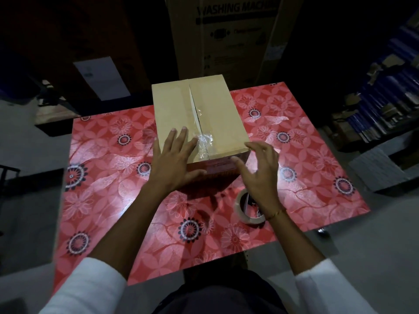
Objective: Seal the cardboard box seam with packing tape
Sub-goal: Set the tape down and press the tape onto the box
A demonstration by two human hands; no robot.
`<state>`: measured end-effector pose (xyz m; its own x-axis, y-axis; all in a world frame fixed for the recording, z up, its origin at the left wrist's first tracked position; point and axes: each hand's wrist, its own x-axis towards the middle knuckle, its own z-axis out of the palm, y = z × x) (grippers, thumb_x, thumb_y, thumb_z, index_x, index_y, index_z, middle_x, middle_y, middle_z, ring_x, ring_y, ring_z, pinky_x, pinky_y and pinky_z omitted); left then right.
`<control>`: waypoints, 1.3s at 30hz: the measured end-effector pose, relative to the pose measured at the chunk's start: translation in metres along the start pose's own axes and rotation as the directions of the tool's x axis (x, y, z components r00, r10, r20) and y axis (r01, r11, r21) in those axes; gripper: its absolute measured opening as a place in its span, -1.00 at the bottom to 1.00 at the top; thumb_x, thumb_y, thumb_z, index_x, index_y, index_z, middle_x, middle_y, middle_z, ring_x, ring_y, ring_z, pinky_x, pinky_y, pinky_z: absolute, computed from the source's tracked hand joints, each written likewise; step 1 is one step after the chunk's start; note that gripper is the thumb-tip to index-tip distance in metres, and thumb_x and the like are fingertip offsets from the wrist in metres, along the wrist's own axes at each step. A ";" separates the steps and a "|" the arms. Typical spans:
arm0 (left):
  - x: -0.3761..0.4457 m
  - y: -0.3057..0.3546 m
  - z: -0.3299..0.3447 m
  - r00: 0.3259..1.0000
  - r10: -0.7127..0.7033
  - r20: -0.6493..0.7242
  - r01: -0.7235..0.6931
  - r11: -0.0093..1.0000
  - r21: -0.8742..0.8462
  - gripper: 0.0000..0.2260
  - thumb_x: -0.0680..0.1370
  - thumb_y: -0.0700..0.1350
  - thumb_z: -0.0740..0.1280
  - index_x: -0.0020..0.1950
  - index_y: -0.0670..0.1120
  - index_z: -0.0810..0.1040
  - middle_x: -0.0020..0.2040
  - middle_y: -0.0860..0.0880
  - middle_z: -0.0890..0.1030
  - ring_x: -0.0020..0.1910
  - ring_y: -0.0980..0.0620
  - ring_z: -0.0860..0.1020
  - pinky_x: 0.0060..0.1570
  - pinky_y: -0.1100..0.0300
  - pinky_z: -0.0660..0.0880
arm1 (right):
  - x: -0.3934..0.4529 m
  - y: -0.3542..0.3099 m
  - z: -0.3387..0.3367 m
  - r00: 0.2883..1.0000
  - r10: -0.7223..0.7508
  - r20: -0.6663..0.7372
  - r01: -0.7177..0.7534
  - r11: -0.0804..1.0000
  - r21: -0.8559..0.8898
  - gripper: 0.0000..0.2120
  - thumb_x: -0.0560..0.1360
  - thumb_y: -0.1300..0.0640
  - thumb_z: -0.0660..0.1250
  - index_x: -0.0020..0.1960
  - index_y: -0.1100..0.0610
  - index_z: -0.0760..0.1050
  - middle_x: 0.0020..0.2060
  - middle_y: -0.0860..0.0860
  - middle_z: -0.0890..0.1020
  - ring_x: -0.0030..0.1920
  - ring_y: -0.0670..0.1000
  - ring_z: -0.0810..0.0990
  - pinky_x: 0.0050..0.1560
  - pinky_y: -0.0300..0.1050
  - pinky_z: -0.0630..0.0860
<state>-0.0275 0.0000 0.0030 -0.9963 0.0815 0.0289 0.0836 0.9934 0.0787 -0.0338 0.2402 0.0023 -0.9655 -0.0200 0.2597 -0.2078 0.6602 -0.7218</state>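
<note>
Tape roll [249, 208] lies nearest me on the desk [108, 200], under my right wrist. Both hands are open, gripping nothing: left hand [175, 159] lies flat on the box [197, 118], right hand [258, 173] hovers at its near corner. The seam [195, 109] runs straight away from me, crumpled tape [204, 143] at its near end beside my left fingers.

One cardboard box [199, 116] sits on one red flowered table [113, 200]. One roll of packing tape [247, 209] lies there. Two bare hands show: the left hand [174, 159] and the right hand [258, 173]. One large printed carton [226, 30] stands behind.
</note>
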 end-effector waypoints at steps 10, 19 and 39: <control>-0.002 0.006 0.001 0.995 -0.060 -0.084 0.054 0.996 -0.064 -0.21 0.45 0.51 -0.14 0.59 0.13 0.06 0.63 -0.01 0.08 0.60 -0.08 0.03 0.45 -0.35 0.05 | 0.054 -0.006 0.024 0.765 -0.515 0.387 0.631 0.721 -0.286 -0.49 0.53 -0.32 0.21 0.25 0.02 0.56 0.22 0.00 0.54 0.20 0.10 0.46 0.13 0.00 0.40; -0.002 0.004 0.003 0.996 -0.033 -0.078 0.032 0.999 -0.011 -0.22 0.49 0.44 0.04 0.61 0.09 0.02 0.61 -0.05 0.14 0.59 -0.12 0.10 0.41 -0.35 0.15 | 0.064 0.003 0.018 0.699 -0.543 0.465 0.705 0.632 -0.321 -0.56 0.54 -0.21 0.28 0.33 -0.02 0.49 0.27 -0.01 0.50 0.22 0.12 0.44 0.03 0.00 0.34; 0.002 0.003 -0.006 0.998 -0.064 0.006 0.064 0.994 -0.086 -0.03 0.39 0.30 0.39 0.61 0.06 -0.08 0.63 0.01 0.05 0.61 -0.10 -0.02 0.44 -0.36 0.05 | 0.058 -0.008 0.023 0.778 -0.484 0.400 0.619 0.699 -0.359 -0.50 0.45 -0.38 0.25 0.23 -0.09 0.50 0.21 -0.08 0.50 0.23 0.06 0.43 0.08 0.00 0.35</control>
<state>-0.0292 0.0024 0.0088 -0.9997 0.0184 0.0174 0.0210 0.9859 0.1663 -0.0916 0.2168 0.0081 -0.7137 -0.6353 0.2950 -0.6863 0.7184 -0.1132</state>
